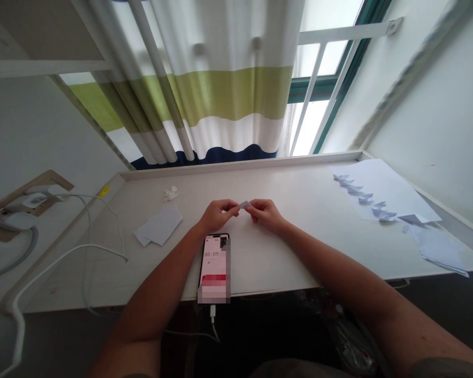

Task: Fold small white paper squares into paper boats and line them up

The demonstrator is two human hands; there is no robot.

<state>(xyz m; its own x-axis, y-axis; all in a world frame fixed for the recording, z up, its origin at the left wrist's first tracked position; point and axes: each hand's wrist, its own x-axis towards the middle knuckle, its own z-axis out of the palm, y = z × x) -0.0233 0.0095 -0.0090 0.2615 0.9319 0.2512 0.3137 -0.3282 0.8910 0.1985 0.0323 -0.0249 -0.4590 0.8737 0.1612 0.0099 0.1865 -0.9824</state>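
A small folded piece of white paper (244, 205) is pinched between my two hands, just above the middle of the white desk (299, 257). My left hand (218, 215) grips its left end with thumb and fingers. On its right end, my right hand (266, 214) is closed in the same way. The fingertips hide part of the folds. Below my left hand lies a phone (215, 265) with a lit screen showing a timer.
Two loose paper sheets (163, 226) and a crumpled paper (171, 193) lie at left. At right, several small folded paper pieces (366, 198) line a large white sheet (398, 189), near a paper stack (441, 247). White cables (71, 254) run from the wall socket (19, 210).
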